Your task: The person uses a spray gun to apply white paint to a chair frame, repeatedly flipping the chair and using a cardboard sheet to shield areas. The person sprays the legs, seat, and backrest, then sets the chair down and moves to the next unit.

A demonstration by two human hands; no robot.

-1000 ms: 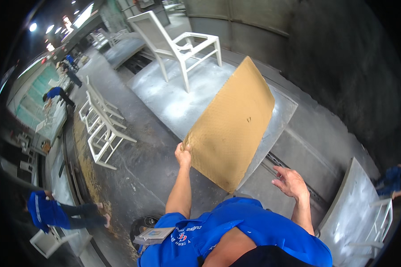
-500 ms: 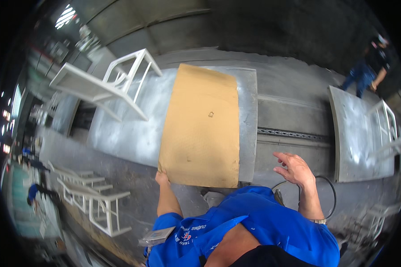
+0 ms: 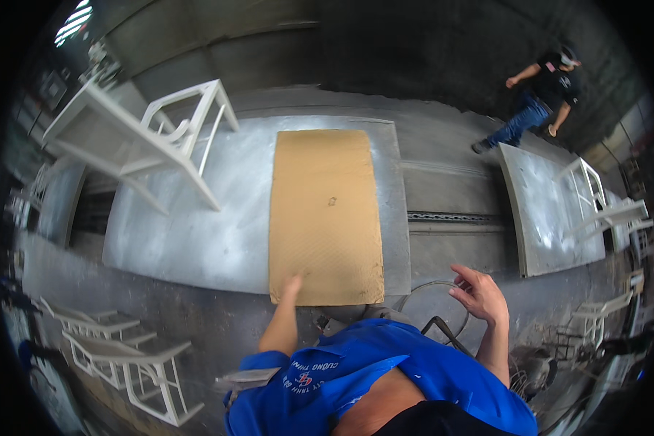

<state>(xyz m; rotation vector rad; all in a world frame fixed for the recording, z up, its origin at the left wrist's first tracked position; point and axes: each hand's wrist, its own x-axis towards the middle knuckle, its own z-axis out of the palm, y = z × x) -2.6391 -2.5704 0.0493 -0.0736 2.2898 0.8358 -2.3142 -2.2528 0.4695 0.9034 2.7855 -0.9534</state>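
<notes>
A sheet of brown cardboard (image 3: 325, 218) lies flat on the right part of a large grey board (image 3: 225, 240), with a small mark in its upper middle. My left hand (image 3: 292, 285) is over the cardboard's near left corner, its fingers too smeared to make out; whether it touches the sheet I cannot tell. Off to the right, my right hand (image 3: 481, 294) hangs in the air above the floor, thumb and fingers apart, holding nothing. On the board's left part rests a white chair frame (image 3: 134, 145), tipped over on its side.
Right of the board runs a chain track (image 3: 454, 217) in the floor. Beyond stands another grey board (image 3: 552, 218) bearing a white chair frame (image 3: 585, 185). A person (image 3: 541, 98) in dark clothes walks behind it. Several white chair frames (image 3: 131, 356) are at lower left. A hose (image 3: 443, 330) is near my right arm.
The cardboard now lies lower and straighter on the board. My left hand has left its grip on the corner and moved inward over the sheet. The person at far right has stepped leftward.
</notes>
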